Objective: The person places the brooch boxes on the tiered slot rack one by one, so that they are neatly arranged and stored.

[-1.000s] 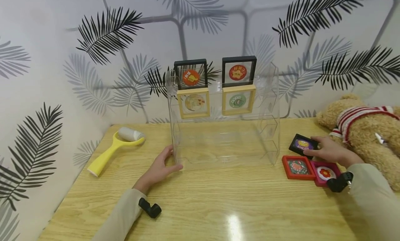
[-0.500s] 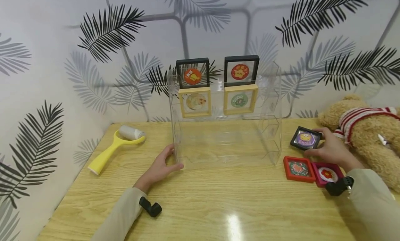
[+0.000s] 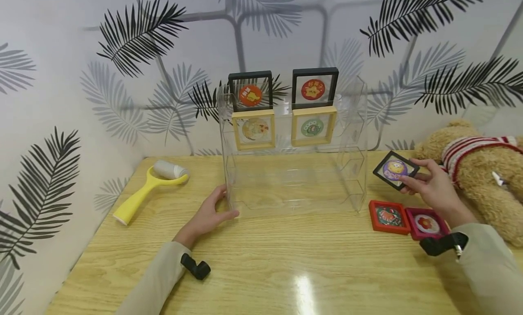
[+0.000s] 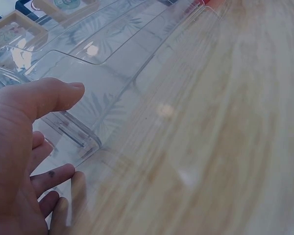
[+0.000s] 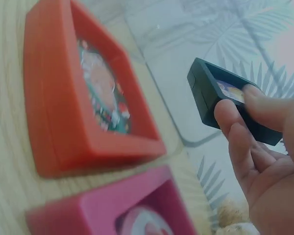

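My right hand (image 3: 435, 194) pinches a black square display frame (image 3: 395, 170) with a purple and yellow round picture inside. In the right wrist view the frame (image 5: 206, 93) is off the table, tilted, thumb on its face and fingers below. My left hand (image 3: 208, 217) holds the lower left corner of a clear stepped display rack (image 3: 294, 183), thumb in front and fingers round the side. The left wrist view shows the thumb over the rack's corner. Two black frames (image 3: 250, 74) stand in the rack's top row, with two pale yellow frames (image 3: 313, 110) just below them.
A red frame (image 3: 389, 217) and a magenta frame (image 3: 426, 223) lie side by side on the wooden table (image 3: 261, 260), right of the rack. Behind the right hand lies a teddy bear (image 3: 482, 169). A yellow-handled lint roller (image 3: 140, 199) lies at far left. The patterned wall (image 3: 282, 42) stands behind.
My right hand has lifted the black frame off the table and turned its face more toward the head camera. The left hand stays at the rack's corner.
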Demonstrator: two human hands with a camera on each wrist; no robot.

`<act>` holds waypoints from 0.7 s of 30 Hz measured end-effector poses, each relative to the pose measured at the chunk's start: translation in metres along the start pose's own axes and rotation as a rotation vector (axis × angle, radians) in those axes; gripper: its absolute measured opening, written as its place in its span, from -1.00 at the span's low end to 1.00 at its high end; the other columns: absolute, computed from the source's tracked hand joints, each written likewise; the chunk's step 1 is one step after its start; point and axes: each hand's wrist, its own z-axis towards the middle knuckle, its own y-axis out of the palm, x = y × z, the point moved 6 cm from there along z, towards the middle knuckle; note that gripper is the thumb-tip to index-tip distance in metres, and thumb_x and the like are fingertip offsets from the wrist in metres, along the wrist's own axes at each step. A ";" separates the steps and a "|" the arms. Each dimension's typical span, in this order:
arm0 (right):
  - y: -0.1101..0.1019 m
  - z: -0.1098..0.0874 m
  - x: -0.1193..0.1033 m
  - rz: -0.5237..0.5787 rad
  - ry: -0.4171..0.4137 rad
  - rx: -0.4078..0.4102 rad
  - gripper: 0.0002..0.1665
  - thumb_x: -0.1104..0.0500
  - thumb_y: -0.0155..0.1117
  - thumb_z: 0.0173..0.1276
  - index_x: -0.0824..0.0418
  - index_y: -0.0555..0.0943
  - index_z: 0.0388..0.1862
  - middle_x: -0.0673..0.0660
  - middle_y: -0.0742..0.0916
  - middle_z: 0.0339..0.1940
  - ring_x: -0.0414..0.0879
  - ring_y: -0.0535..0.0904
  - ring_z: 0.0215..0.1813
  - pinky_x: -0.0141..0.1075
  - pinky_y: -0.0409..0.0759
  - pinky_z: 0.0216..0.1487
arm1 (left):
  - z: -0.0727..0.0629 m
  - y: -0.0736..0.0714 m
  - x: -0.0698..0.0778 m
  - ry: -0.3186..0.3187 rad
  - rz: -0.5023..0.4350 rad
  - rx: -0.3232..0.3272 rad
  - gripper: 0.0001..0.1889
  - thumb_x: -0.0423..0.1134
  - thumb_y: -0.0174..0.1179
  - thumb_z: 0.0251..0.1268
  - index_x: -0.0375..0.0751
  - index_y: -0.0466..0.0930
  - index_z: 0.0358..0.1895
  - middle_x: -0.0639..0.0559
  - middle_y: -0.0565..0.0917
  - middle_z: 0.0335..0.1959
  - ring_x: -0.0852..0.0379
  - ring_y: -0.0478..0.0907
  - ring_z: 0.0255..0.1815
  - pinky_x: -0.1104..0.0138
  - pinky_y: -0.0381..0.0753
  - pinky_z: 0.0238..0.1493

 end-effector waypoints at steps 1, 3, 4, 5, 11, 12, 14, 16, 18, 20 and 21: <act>0.000 0.000 -0.003 0.057 -0.022 0.003 -0.59 0.28 0.13 0.43 0.00 0.34 0.19 -0.30 0.68 -0.46 -0.25 0.67 -0.54 -0.46 0.58 -0.46 | 0.000 0.000 0.000 -0.001 0.000 0.000 -0.22 -0.33 0.34 0.18 -0.17 0.14 0.45 -0.28 0.36 0.36 -0.23 0.25 0.41 -0.14 0.15 0.39; -0.002 -0.001 -0.010 0.146 -0.068 0.009 -0.64 0.31 0.05 0.46 -0.10 0.35 0.08 -0.28 0.69 -0.40 -0.26 0.67 -0.55 -0.49 0.58 -0.47 | 0.000 0.000 0.000 -0.004 0.000 0.000 -0.22 -0.33 0.33 0.18 -0.16 0.14 0.45 -0.28 0.36 0.35 -0.23 0.24 0.41 -0.14 0.15 0.39; -0.003 -0.001 -0.015 0.174 -0.089 0.009 -0.65 0.31 0.02 0.48 -0.12 0.35 0.06 -0.30 0.68 -0.33 -0.27 0.66 -0.55 -0.50 0.58 -0.47 | 0.000 0.001 0.000 -0.004 -0.002 -0.002 -0.22 -0.33 0.33 0.19 -0.16 0.13 0.45 -0.28 0.36 0.35 -0.23 0.24 0.41 -0.14 0.15 0.39; -0.005 0.000 -0.020 0.211 -0.109 0.010 -0.67 0.32 0.01 0.48 -0.10 0.36 0.04 -0.28 0.69 -0.30 -0.27 0.66 -0.55 -0.50 0.58 -0.47 | -0.001 0.001 -0.001 -0.005 0.000 -0.001 -0.22 -0.33 0.33 0.19 -0.16 0.13 0.45 -0.29 0.37 0.35 -0.23 0.24 0.41 -0.14 0.15 0.39; -0.013 0.005 -0.052 0.197 -0.196 0.068 -0.74 0.33 0.00 0.48 -0.01 0.37 0.00 -0.26 0.71 -0.32 -0.30 0.67 -0.55 -0.54 0.58 -0.49 | -0.001 0.000 0.000 -0.004 0.009 0.003 -0.21 -0.31 0.33 0.19 -0.17 0.12 0.46 -0.29 0.36 0.35 -0.23 0.24 0.41 -0.15 0.15 0.39; -0.014 0.005 -0.057 0.166 -0.204 0.086 -0.75 0.32 0.00 0.48 -0.02 0.37 -0.01 -0.27 0.71 -0.32 -0.32 0.67 -0.55 -0.55 0.58 -0.49 | -0.001 0.000 0.000 -0.004 0.009 0.003 -0.21 -0.31 0.33 0.19 -0.17 0.12 0.46 -0.29 0.36 0.36 -0.23 0.24 0.41 -0.15 0.15 0.39; -0.015 0.005 -0.066 0.171 -0.212 0.115 -0.76 0.32 0.02 0.47 0.00 0.37 -0.02 -0.26 0.72 -0.34 -0.33 0.67 -0.54 -0.55 0.58 -0.47 | -0.001 -0.001 0.000 -0.002 0.007 0.002 -0.21 -0.31 0.33 0.19 -0.18 0.12 0.46 -0.29 0.35 0.36 -0.24 0.23 0.41 -0.15 0.14 0.39; -0.015 0.004 -0.075 0.230 -0.228 0.133 -0.77 0.34 0.05 0.45 0.05 0.39 -0.03 -0.22 0.73 -0.33 -0.32 0.68 -0.53 -0.55 0.59 -0.45 | -0.001 -0.001 0.000 -0.001 0.005 0.000 -0.21 -0.31 0.33 0.19 -0.18 0.12 0.46 -0.30 0.34 0.37 -0.24 0.23 0.42 -0.15 0.13 0.40; -0.013 0.002 -0.083 0.325 -0.251 0.142 -0.77 0.38 0.07 0.41 0.11 0.41 -0.06 -0.15 0.74 -0.32 -0.30 0.68 -0.52 -0.54 0.60 -0.43 | -0.001 -0.001 0.000 0.000 0.003 0.000 -0.21 -0.31 0.33 0.19 -0.18 0.12 0.46 -0.30 0.34 0.37 -0.24 0.23 0.42 -0.15 0.13 0.40; -0.010 0.000 -0.092 0.458 -0.282 0.148 -0.78 0.44 0.10 0.36 0.19 0.44 -0.11 -0.06 0.76 -0.31 -0.26 0.69 -0.52 -0.53 0.62 -0.41 | -0.001 0.000 0.001 0.002 0.001 -0.001 -0.21 -0.31 0.33 0.19 -0.18 0.12 0.46 -0.30 0.34 0.37 -0.24 0.23 0.42 -0.15 0.12 0.40; -0.008 -0.001 -0.096 0.503 -0.299 0.160 -0.79 0.46 0.11 0.34 0.22 0.46 -0.14 -0.02 0.76 -0.33 -0.24 0.69 -0.52 -0.51 0.62 -0.42 | -0.001 0.000 0.001 0.002 0.002 0.000 -0.21 -0.32 0.33 0.19 -0.17 0.12 0.46 -0.30 0.34 0.37 -0.24 0.23 0.42 -0.15 0.12 0.40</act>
